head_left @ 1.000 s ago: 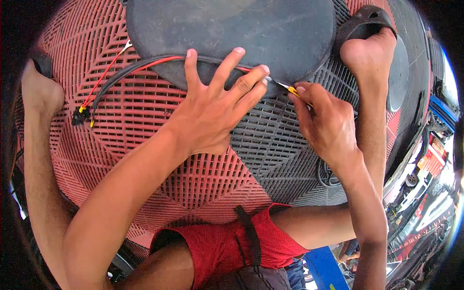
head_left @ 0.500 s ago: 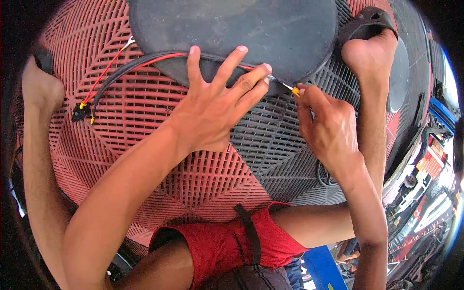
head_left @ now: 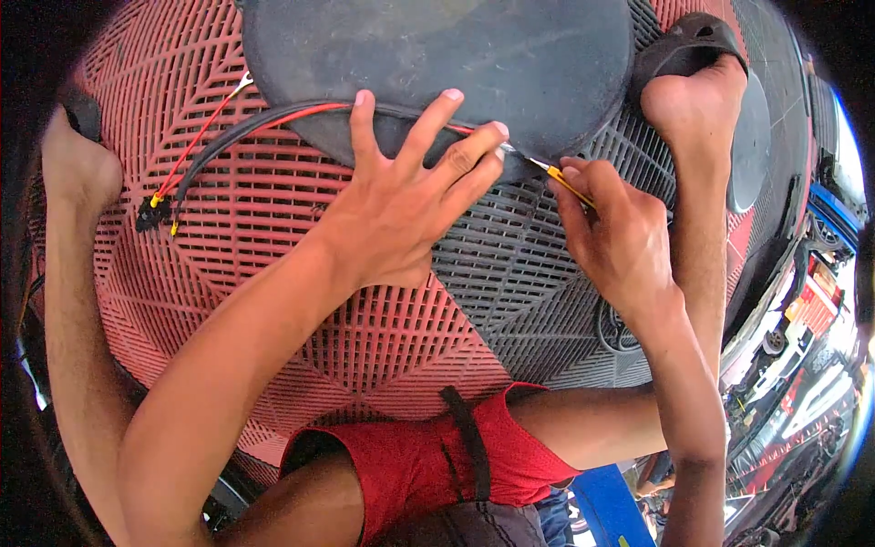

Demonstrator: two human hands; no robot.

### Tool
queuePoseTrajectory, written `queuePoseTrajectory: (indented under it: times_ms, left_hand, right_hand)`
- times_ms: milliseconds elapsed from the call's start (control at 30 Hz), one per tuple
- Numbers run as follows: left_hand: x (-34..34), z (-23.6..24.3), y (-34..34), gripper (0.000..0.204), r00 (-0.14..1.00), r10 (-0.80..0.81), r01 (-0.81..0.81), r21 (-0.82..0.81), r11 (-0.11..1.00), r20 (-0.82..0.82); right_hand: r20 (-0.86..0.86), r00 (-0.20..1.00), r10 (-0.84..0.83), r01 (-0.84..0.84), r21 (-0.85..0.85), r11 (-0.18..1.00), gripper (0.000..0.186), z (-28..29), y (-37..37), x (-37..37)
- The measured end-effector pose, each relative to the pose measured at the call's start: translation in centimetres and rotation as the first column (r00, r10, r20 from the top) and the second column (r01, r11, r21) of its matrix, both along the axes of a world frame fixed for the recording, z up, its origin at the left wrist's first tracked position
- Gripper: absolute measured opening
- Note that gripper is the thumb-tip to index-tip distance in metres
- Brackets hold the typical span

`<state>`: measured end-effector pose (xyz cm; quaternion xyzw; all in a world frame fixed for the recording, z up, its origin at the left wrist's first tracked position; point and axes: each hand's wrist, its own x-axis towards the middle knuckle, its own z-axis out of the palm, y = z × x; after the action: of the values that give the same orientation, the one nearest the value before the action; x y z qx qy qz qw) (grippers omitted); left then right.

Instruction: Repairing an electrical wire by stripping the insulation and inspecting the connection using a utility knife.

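Observation:
My left hand (head_left: 401, 196) lies with spread fingers over a black sleeved cable (head_left: 223, 139) with red wire (head_left: 305, 112), pressing it on the edge of a dark rounded mat (head_left: 447, 50). At the cable's left end are a thin red lead with a fork terminal (head_left: 242, 82), yellow-sleeved terminals (head_left: 174, 229) and a black connector (head_left: 149, 215). My right hand (head_left: 609, 219) is shut on a slim yellow-handled tool (head_left: 565, 180), its metal tip beside my left fingertips at the cable; whether it touches the cable I cannot tell.
Red and grey slatted floor tiles (head_left: 355, 365) lie beneath. My bare legs frame the work, a dark sandal (head_left: 684, 41) at the right foot. A grey round pad (head_left: 749, 146) lies beyond that leg. At the far right are a blue metal piece (head_left: 834, 214) and cluttered parts (head_left: 811, 310).
Both hands stay in nearly the same places, with slight shifts. More of the yellow handle shows in my right hand than half a second ago.

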<state>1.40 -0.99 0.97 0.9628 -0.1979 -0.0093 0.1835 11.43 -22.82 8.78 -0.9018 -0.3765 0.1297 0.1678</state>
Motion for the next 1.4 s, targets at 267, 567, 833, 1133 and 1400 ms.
queuePoseTrajectory:
  times_ms: [267,567,833,1133,1400]
  left_hand:
    - [-0.1,-0.2,-0.1,0.109,0.999,0.004,-0.007,0.052,0.999,0.052]
    - [-0.1,-0.2,0.1,0.107,0.999,0.005,-0.007,0.040,0.999,0.043]
    - [0.0,-0.1,0.0,0.106,0.999,0.003,-0.004,0.039,0.999,0.036]
    - [0.0,-0.2,-0.2,0.107,1.000,0.007,-0.008,0.029,1.000,0.027]
    - [-0.1,-0.1,-0.1,0.108,0.999,0.024,-0.025,0.014,1.000,0.041]
  right_hand:
    - [0.055,0.998,0.013,-0.010,-0.057,0.998,0.018,0.0,0.5,-0.4]
    - [0.013,1.000,0.015,-0.014,-0.092,0.996,0.015,0.4,0.3,-0.1]
    - [-0.033,0.999,-0.027,0.027,0.005,1.000,0.014,-0.3,-1.1,0.2]
    - [0.015,1.000,0.014,-0.014,0.058,0.998,0.017,-0.4,-0.7,0.4]
    - [0.073,0.997,0.036,-0.031,-0.064,0.997,0.018,-0.1,0.2,-0.1]
